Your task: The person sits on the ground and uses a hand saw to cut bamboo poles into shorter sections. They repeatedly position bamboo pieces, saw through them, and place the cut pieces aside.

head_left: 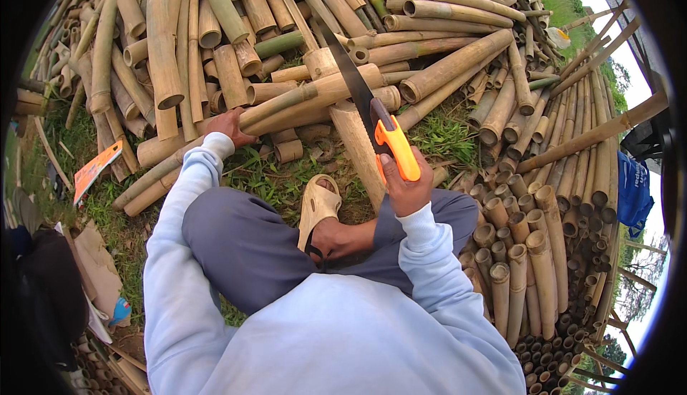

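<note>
My right hand [409, 186] is closed around the orange handle of a hand saw [351, 74]. The dark blade points away from me and passes close to the end of a thick bamboo pole [343, 89]; whether its teeth touch the bamboo I cannot tell. A thinner bamboo pole [279, 106] lies slantwise along the thick one. At the left, my left hand [230, 127] is wrapped over these poles, its fingers partly hidden. Below the saw, a stout wooden post [358, 148] slants up under the bamboo's right part.
Cut bamboo pieces [236, 8] lie heaped ahead. Stacked bamboo tubes [526, 252] stand close on my right. My sandalled foot [322, 212] rests on the grass near the post. An orange sheet [97, 171] lies at the left, and a blue bag [634, 191] hangs at the far right.
</note>
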A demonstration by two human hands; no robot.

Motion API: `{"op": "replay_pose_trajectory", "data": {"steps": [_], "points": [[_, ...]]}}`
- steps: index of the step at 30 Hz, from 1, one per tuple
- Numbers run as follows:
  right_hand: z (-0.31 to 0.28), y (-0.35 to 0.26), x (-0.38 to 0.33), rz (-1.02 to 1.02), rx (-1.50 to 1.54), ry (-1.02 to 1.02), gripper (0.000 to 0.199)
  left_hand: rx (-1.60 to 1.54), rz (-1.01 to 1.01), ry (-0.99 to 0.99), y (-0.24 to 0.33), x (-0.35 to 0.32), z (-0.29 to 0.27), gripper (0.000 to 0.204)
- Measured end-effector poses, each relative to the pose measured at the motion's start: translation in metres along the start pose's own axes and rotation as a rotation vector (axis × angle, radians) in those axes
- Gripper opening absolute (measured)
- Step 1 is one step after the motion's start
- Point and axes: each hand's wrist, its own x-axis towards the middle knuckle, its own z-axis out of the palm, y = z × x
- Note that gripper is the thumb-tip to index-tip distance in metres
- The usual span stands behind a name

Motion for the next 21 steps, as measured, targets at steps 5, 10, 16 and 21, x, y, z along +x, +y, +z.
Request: {"op": "replay_pose_trajectory", "data": {"steps": [5, 10, 16, 21], "points": [[0.035, 0.009, 0.007, -0.055, -0.034, -0.08, 0.02, -0.023, -0.004, -0.012, -0.002, -0.001, -0.002, 0.085], [0.049, 0.032, 0.002, -0.053, 0.031, -0.074, 0.019, 0.033, 0.017, -0.009, 0.006, 0.006, -0.008, 0.084], [0.047, 0.041, -0.01, -0.042, 0.018, -0.089, 0.021, 0.155, 0.196, -0.004, 0.024, 0.027, -0.008, 0.116], [0.044, 0.046, -0.021, 0.02, 0.077, -0.183, 0.022, 0.075, 0.224, 0.064, 0.036, 0.034, -0.001, 0.113]]}}
